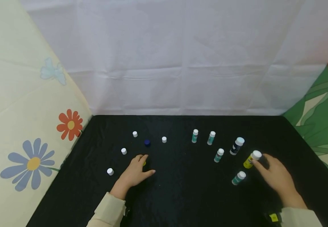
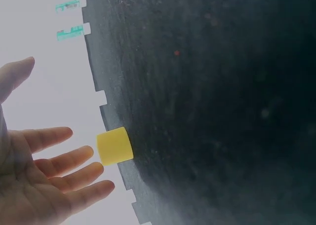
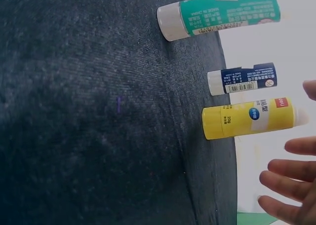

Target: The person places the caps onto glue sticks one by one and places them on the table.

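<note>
"So, how are the hands?"

"Left hand [image 1: 133, 174] loosely spread beside the yellow cylindrical plastic-looking cap [image 2: 114, 146]; right hand [image 1: 278, 176], thumb and fingers parted, at the white tip [image 3: 299, 116] of the yellow cylindrical glue stick [image 3: 239, 121], upright on black cloth [image 1: 181, 195]."

"Easy to handle?"

"Probably light, stiff, smooth; grip its barrel [image 3: 213, 124], since that tip may be soft."

Just right of the yellow, white-topped cylindrical glue stick [image 1: 251, 160], the bare right hand [image 1: 278, 176] has thumb and fingers parted; well left of it, the bare left hand [image 1: 134, 173] spreads its thumb wide.
</note>
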`<state>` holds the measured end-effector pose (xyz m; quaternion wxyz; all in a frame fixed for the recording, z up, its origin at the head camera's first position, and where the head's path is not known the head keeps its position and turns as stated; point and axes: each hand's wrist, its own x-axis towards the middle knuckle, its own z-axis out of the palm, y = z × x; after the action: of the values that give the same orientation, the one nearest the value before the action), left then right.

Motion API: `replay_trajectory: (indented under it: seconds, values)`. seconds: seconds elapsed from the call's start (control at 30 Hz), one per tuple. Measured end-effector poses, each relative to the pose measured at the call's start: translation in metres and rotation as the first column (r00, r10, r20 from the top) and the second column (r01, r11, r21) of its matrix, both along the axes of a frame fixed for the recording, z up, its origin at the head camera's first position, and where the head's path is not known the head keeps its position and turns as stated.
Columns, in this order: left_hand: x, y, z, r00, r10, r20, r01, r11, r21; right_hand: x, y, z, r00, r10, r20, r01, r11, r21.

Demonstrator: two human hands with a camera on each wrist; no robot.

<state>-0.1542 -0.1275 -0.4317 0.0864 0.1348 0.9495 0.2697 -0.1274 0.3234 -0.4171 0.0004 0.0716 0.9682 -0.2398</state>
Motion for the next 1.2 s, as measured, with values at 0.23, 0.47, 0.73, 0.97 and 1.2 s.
replay_trajectory:
  seconds: [0.23, 0.47, 0.73, 0.97, 1.2]
  values:
    - [-0.001, -0.0003, -0.0016, 1.0, 0.005, 0.01, -0.005, 1.0, -0.003, -0.0026, -0.0009, -0.0024, 1.0, 0.006, 0.0, -0.006, 1.0, -0.013]
    - [-0.0027, -0.0003, -0.004, 1.0, 0.004, -0.002, -0.004, 1.0, -0.015, -0.0037, -0.0014, -0.0035, 1.0, 0.001, 0.001, -0.001, 1.0, -0.022]
    - [-0.0028, 0.001, -0.0026, 1.0, 0.007, -0.003, -0.007, 1.0, -0.029, -0.004, -0.0004, -0.0048, 1.0, -0.007, 0.029, 0.008, 0.998, -0.059]
    - [-0.0045, 0.0026, -0.0022, 0.999, -0.008, -0.044, 0.005, 0.998, -0.066, -0.0052, 0.0, -0.0072, 0.999, -0.022, 0.039, 0.025, 0.996, -0.087]
    - [-0.0064, 0.0025, -0.0028, 0.999, -0.005, -0.05, 0.001, 0.997, -0.075, -0.0059, -0.0004, -0.0096, 0.999, -0.023, 0.036, 0.027, 0.992, -0.121]
